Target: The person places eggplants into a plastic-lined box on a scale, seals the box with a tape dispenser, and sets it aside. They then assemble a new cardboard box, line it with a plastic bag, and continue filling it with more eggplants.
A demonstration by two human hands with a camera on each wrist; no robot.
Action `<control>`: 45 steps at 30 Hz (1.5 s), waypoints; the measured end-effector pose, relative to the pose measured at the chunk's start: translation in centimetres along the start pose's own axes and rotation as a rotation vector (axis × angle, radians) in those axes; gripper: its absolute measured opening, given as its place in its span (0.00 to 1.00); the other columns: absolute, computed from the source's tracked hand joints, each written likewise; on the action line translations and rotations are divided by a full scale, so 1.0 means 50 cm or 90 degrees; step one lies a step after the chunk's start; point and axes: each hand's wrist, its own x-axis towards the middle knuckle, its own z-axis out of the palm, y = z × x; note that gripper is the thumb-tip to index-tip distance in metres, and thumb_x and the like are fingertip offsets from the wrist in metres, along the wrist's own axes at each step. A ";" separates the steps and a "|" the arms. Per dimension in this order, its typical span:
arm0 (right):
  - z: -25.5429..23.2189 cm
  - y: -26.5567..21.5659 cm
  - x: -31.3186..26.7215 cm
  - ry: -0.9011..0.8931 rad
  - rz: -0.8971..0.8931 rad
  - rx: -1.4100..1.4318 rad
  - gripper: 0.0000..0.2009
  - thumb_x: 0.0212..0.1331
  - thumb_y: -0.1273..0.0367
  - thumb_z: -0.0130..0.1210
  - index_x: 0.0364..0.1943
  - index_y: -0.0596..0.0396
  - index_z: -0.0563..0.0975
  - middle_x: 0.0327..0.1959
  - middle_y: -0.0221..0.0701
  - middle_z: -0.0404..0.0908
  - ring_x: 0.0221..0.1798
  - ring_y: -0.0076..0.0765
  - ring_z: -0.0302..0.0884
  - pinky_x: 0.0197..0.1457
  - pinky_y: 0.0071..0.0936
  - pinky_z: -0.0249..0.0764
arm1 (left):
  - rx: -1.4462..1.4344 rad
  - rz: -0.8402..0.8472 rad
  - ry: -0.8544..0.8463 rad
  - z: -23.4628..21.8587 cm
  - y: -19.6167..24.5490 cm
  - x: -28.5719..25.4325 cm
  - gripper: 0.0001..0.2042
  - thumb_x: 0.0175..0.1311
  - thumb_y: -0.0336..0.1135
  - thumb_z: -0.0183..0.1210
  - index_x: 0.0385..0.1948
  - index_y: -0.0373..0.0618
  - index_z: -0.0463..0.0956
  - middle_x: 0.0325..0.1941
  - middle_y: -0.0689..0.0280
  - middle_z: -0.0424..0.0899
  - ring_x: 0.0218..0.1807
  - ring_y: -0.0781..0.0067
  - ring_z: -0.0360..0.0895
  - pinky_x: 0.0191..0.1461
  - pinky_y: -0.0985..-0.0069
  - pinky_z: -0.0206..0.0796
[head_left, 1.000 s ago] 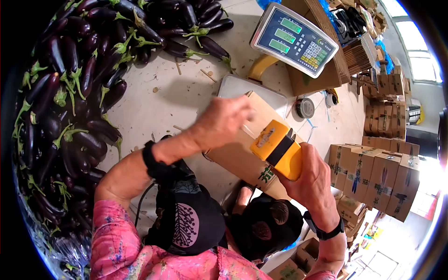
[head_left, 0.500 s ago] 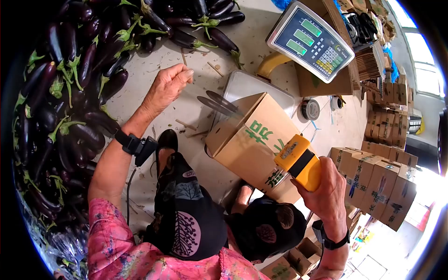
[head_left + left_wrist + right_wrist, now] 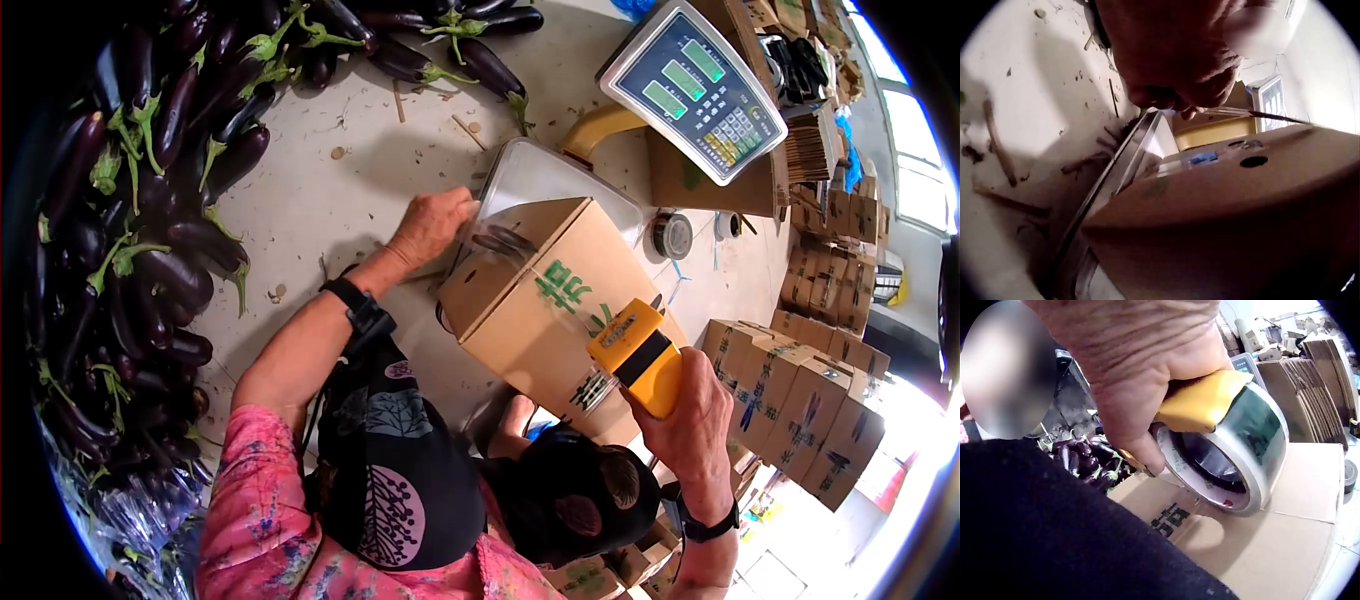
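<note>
My right hand [image 3: 690,420] grips a yellow tape dispenser [image 3: 650,385] against the upright side of a cardboard box [image 3: 540,320] with green printing. In the right wrist view, the dispenser's wide tape roll [image 3: 1260,444] sits just past my curled fingers. The box stands tilted by the scale's metal tray [image 3: 520,165]. My left hand [image 3: 432,228] is raised beside the box's left edge, its fingers bent. A thin strip [image 3: 1260,115] runs from beside those fingers across the box in the left wrist view; whether they pinch it cannot be told.
Eggplants [image 3: 160,260] are heaped along the left. A scale display [image 3: 695,90] rises behind the tray on a yellow post [image 3: 600,130]. One tape roll [image 3: 672,236] lies right of the tray, with stacked boxes [image 3: 800,400] farther right. Plant scraps dot the floor [image 3: 330,190].
My left hand swung away left from the box, then came back to its left edge. My right hand and the dispenser shifted slightly right and down in view; the box's printed side now shows more.
</note>
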 end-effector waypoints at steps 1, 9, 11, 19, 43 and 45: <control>0.003 0.002 0.001 0.000 0.006 0.000 0.27 0.46 0.59 0.74 0.42 0.58 0.70 0.33 0.42 0.76 0.36 0.57 0.79 0.36 0.46 0.75 | -0.009 0.001 0.005 0.017 -0.006 -0.003 0.10 0.71 0.38 0.54 0.33 0.40 0.73 0.26 0.57 0.79 0.29 0.52 0.74 0.35 0.66 0.70; 0.012 0.007 0.009 0.007 0.003 0.009 0.27 0.44 0.62 0.75 0.44 0.58 0.71 0.33 0.42 0.77 0.36 0.56 0.80 0.36 0.44 0.76 | -0.009 0.183 -0.031 0.093 -0.006 -0.018 0.05 0.66 0.32 0.56 0.31 0.45 0.70 0.32 0.57 0.72 0.29 0.48 0.79 0.32 0.56 0.73; 0.012 0.009 0.009 0.009 -0.003 0.012 0.29 0.41 0.65 0.77 0.46 0.57 0.71 0.32 0.45 0.80 0.34 0.56 0.81 0.39 0.42 0.78 | 0.085 0.213 -0.035 0.086 0.006 -0.016 0.06 0.66 0.32 0.56 0.31 0.44 0.70 0.32 0.57 0.72 0.29 0.48 0.79 0.32 0.55 0.73; 0.020 0.013 0.010 0.024 -0.006 0.020 0.28 0.39 0.66 0.75 0.45 0.58 0.72 0.32 0.43 0.78 0.33 0.56 0.81 0.36 0.41 0.78 | 0.161 0.091 -0.151 0.091 -0.058 -0.012 0.07 0.65 0.30 0.53 0.41 0.44 0.67 0.25 0.49 0.79 0.31 0.39 0.80 0.32 0.51 0.71; 0.040 0.052 -0.002 0.111 -0.053 0.102 0.28 0.36 0.65 0.70 0.45 0.59 0.74 0.31 0.42 0.78 0.31 0.55 0.81 0.37 0.37 0.78 | -0.343 -0.006 -0.153 0.081 0.165 0.076 0.26 0.79 0.54 0.43 0.54 0.37 0.75 0.50 0.56 0.80 0.53 0.65 0.75 0.62 0.70 0.65; 0.041 0.054 -0.002 0.113 -0.055 0.114 0.29 0.35 0.66 0.71 0.46 0.58 0.74 0.31 0.43 0.78 0.32 0.56 0.80 0.37 0.39 0.78 | -0.330 0.089 -0.085 0.063 0.232 0.055 0.25 0.79 0.53 0.43 0.56 0.37 0.74 0.52 0.54 0.80 0.54 0.60 0.76 0.63 0.67 0.65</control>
